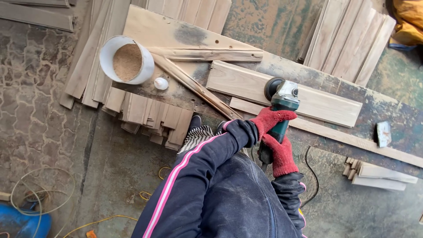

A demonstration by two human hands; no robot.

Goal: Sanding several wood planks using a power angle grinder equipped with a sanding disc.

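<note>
A white tub (127, 60) of sawdust sits off to my left on the bench (185, 94), well apart from the work. My left hand (269, 120) and right hand (282, 154), both in red gloves, are clenched around the green grinder (282, 110), its disc resting on the pale plank (317, 99). The plank looks unclamped, so a tilted disc could gouge or kick it.

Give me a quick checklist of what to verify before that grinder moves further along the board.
1. Both hands on angle grinder: left hand and right hand grip it in red gloves: ok.
2. Disc on wooden board: ok.
3. Board fastened to workbench: cannot tell.
4. Black cord away from disc: ok.
5. Path along board free: ok.
6. Sawdust bucket out of reach: ok.
</note>
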